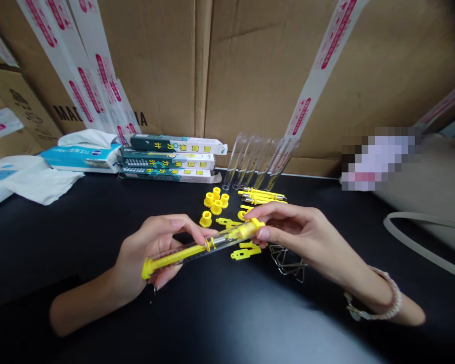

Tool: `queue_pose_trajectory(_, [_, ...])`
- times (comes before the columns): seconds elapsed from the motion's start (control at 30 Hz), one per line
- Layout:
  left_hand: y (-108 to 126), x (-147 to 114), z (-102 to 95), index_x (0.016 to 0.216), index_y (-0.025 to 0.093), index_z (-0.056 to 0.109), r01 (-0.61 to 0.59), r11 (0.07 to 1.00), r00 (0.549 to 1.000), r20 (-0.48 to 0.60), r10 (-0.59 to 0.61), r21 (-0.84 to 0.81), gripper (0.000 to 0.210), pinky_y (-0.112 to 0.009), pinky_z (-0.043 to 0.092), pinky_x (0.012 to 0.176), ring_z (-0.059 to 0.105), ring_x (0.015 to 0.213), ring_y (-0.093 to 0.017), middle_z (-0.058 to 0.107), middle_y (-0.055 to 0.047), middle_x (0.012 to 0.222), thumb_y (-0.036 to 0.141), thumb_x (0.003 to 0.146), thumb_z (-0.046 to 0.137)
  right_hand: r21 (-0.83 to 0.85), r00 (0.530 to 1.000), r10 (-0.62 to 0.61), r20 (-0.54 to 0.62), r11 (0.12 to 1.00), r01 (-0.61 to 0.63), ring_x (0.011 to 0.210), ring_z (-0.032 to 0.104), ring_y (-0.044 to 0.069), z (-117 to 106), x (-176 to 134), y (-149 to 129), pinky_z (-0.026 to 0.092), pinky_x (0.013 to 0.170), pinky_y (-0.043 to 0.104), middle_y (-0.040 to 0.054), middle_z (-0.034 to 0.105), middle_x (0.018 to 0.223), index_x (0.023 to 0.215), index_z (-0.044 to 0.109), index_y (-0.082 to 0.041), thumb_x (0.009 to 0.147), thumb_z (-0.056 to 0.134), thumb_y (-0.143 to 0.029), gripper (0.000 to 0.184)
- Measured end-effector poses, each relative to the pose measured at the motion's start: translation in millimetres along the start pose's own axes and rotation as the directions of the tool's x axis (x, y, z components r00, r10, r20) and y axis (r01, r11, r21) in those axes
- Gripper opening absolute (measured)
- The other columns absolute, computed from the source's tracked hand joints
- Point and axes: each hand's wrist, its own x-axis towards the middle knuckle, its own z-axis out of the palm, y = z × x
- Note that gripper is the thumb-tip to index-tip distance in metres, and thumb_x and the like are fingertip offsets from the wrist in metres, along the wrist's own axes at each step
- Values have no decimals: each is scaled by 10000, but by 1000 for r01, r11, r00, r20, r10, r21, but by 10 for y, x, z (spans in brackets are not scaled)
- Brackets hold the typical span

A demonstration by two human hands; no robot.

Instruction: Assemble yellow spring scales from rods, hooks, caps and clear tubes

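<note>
Cardboard (242, 76) walled off the far edge of the black bench (250, 323), whose dark top spread nearside of both hands, giving the forearms open room. Near that far edge rose three stacked cartons (167, 160), with a slanting row of clear tubes (253, 159) just beside them. Over the bench's middle, the right hand (305, 230) pinched the yellow plug (255, 226) at one end of a filled tube (182, 256), while the left hand (136, 250) cradled the other end, its forefinger at the midway collar. Transparent and slim, the filled tube tilted up rightward, showing a yellow inner rod and a silvery section. Around lay wire pieces (288, 262), flat yellow pieces (241, 254) and five flanged caps (217, 207).
</note>
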Motion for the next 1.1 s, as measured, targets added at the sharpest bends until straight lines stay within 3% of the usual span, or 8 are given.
queue_pose_trajectory(0.17, [-23, -32, -30, 821, 127, 729, -8, 999, 1000, 13, 8, 36, 314, -145, 178, 289, 455, 267, -19, 769, -184, 1042, 373, 870, 540, 97, 1000, 12, 22, 995, -14, 766, 729, 167, 41, -14, -3, 623, 742, 281, 26, 779, 924, 888, 781, -238, 725, 856, -325, 200])
queue_pose_trajectory(0.37, [-14, -40, 4, 937, 115, 745, -10, 987, 999, -41, 17, 161, 356, -163, 199, 290, 436, 271, -29, 773, -181, 967, 415, 877, 564, 92, 999, 42, 5, 995, -42, 857, 748, 205, 69, -34, 15, 636, 812, 322, 31, 783, 978, 919, 783, -251, 720, 858, -357, 238])
queue_pose_trajectory(0.47, [-2, -34, 29, 1078, 131, 734, 14, 985, 998, -64, -3, 172, 383, -167, 190, 292, 431, 290, -21, 752, -179, 1058, 425, 855, 628, 58, 999, 15, -38, 998, -13, 855, 741, 210, 83, -33, 49, 648, 780, 330, 56, 771, 976, 981, 767, -227, 747, 835, -376, 286])
queue_pose_trajectory(0.57, [6, -15, 36, 1264, 162, 669, 70, 974, 995, -81, -54, 217, 511, -172, 136, 297, 367, 281, -21, 758, -114, 839, 451, 844, 687, 64, 998, -17, -69, 998, 21, 829, 736, 196, 82, -24, 95, 648, 761, 319, 46, 758, 918, 1059, 725, -220, 777, 815, -374, 334])
queue_pose_trajectory(0.67, [9, 12, 26, 1227, 130, 704, 84, 964, 996, -26, -80, 253, 511, -184, 110, 303, 314, 275, -15, 716, -74, 656, 467, 843, 702, 52, 994, -50, -93, 997, 55, 842, 742, 198, 64, -20, 115, 643, 777, 312, 38, 754, 895, 1045, 701, -216, 781, 819, -359, 322])
queue_pose_trajectory(0.83, [5, 37, -2, 1166, 153, 745, 53, 976, 998, 13, -57, 213, 415, -189, 107, 316, 341, 294, 12, 781, -166, 948, 416, 846, 724, -106, 976, -188, -108, 979, 177, 887, 731, 202, 25, -40, 85, 623, 807, 305, 36, 751, 986, 973, 709, -234, 817, 794, -349, 211])
queue_pose_trajectory(1.03, [-20, 51, -80, 1132, 185, 763, -17, 998, 1000, 4, 17, 68, 329, -170, 104, 312, 352, 298, 38, 764, -165, 1047, 356, 855, 721, -299, 941, -299, -160, 923, 243, 985, 701, 188, -67, -13, 83, 567, 886, 318, 41, 738, 1121, 1242, 642, -275, 1013, 522, -406, 290])
queue_pose_trajectory(1.1, [-22, 57, -102, 1132, 184, 762, -35, 998, 999, -24, 36, 44, 326, -169, 105, 313, 355, 298, 39, 760, -171, 1056, 346, 851, 723, -364, 930, -316, -187, 902, 234, 958, 705, 196, -137, 20, 91, 565, 862, 332, 43, 747, 1078, 1202, 657, -262, 1012, 531, -389, 261])
